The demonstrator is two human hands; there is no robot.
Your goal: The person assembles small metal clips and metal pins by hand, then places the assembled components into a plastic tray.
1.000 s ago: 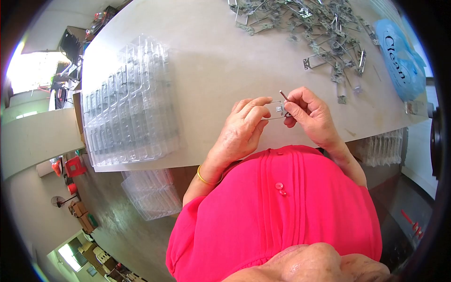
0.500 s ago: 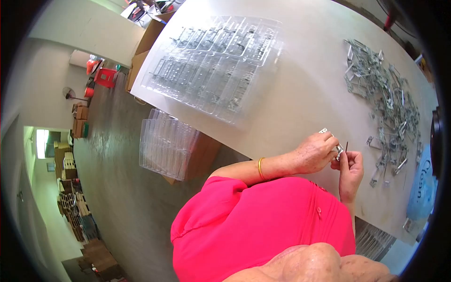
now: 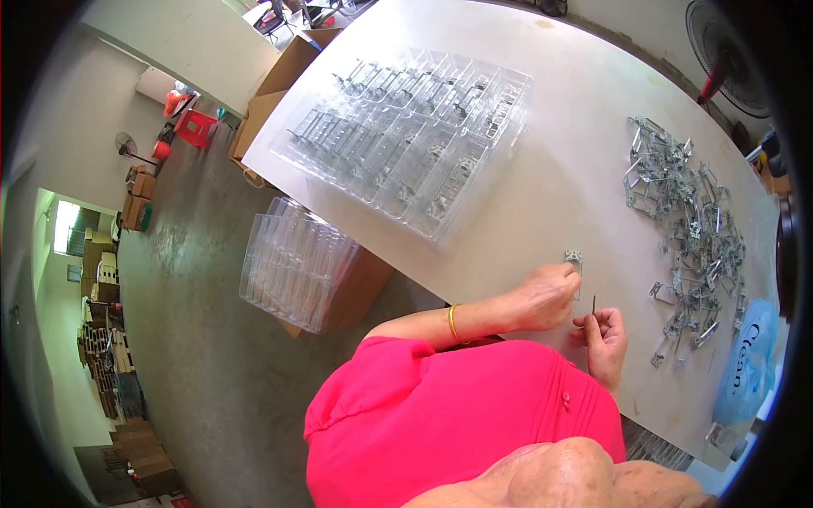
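Pinched in my left hand (image 3: pixel 546 296), which wears a gold bangle at the wrist, is a small silver metal bracket (image 3: pixel 573 256) with holes in its end plate. The bracket points away from me above the tabletop, its lower part partly covered by my fingers. Just to the right, my right hand (image 3: pixel 603 340) is closed on a thin dark rod (image 3: pixel 594 304) that stands up between thumb and fingers. The rod's lower end is hidden in the hand. A small gap separates the two hands.
A loose pile of metal brackets (image 3: pixel 677 195) covers the right side of the table (image 3: pixel 542 178). Clear compartment trays (image 3: pixel 406 140) holding metal parts lie at the far left. More clear trays (image 3: pixel 292 267) rest on a carton beside the table. A blue plastic bag (image 3: pixel 747 364) sits right.
My hands have drawn apart, where before they met at the bracket. The bracket now extends beyond my left fingers, and the rod stays in my right hand. The camera view has shifted slightly.
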